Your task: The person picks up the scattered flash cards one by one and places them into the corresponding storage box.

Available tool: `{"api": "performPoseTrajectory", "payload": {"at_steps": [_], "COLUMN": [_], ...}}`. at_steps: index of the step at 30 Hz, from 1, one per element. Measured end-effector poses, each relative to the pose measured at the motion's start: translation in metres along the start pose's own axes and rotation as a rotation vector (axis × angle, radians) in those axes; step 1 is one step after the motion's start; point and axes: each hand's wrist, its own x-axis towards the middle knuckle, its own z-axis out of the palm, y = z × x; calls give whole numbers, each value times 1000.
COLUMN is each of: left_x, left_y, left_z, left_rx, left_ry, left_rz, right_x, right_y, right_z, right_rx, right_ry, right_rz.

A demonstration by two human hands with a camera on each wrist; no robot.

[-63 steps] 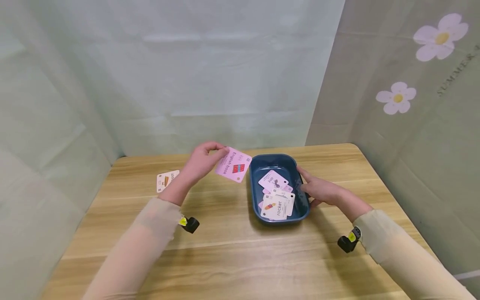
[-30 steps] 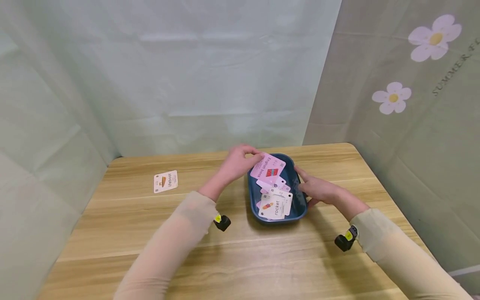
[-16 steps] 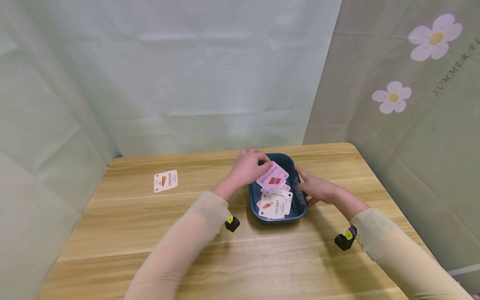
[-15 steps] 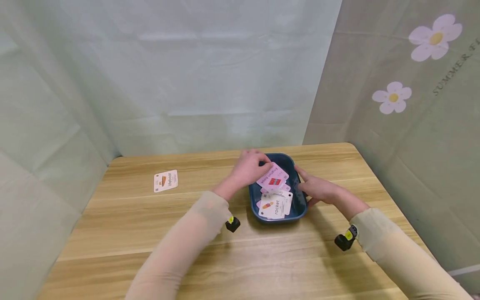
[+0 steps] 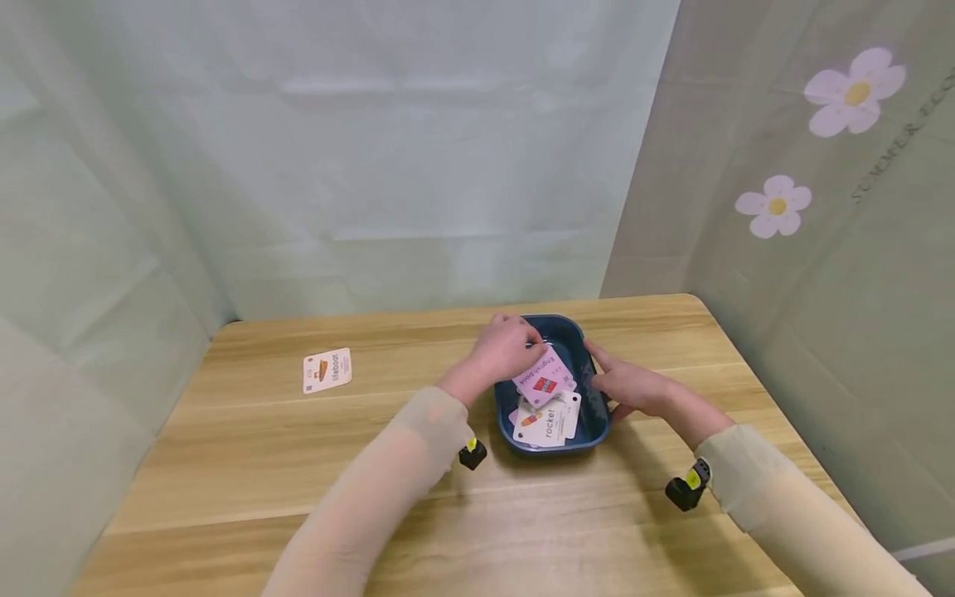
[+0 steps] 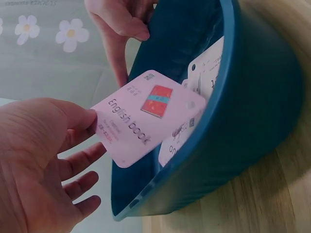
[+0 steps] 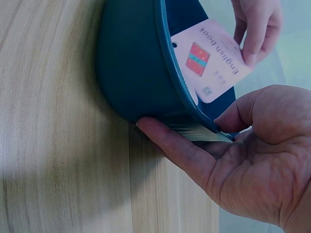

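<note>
My left hand (image 5: 507,348) pinches a pink flash card (image 6: 146,114) by one corner, thumb against finger. The card reads "English book" and shows a red and blue book; it tilts over the inside of a dark blue bin (image 5: 511,438). Under it in the bin lie several other cards, among them a white "rocket" card (image 5: 548,424). At the bin's right side, my right hand (image 5: 634,385) grips the wall, with the thumb at the rim and a finger along the outside (image 7: 177,148).
A white "lifeboat" card (image 5: 327,371) lies on the wooden table (image 5: 246,464), left of the bin. Pale curtains (image 5: 418,166) hang behind the table and at both sides. A black wrist camera (image 5: 686,489) sits at the right cuff.
The left hand has carried the "English book" card rightward from beside the bin to over its inside, then a little lower toward the other cards. My right hand stays at the bin's side.
</note>
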Motion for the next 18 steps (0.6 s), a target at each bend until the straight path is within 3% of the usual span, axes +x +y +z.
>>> {"api": "performPoseTrajectory", "payload": {"at_steps": [13,18], "left_x": [7,9], "left_y": [4,0], "left_z": [12,13], "left_rx": [39,37], "left_ry": [-53,-41], "left_rz": [0,2], "right_x": [2,1], "right_y": [1,0], "right_z": [1,2], "right_rx": [19,12], "right_ry": [7,11], "right_rz": [17,16]}}
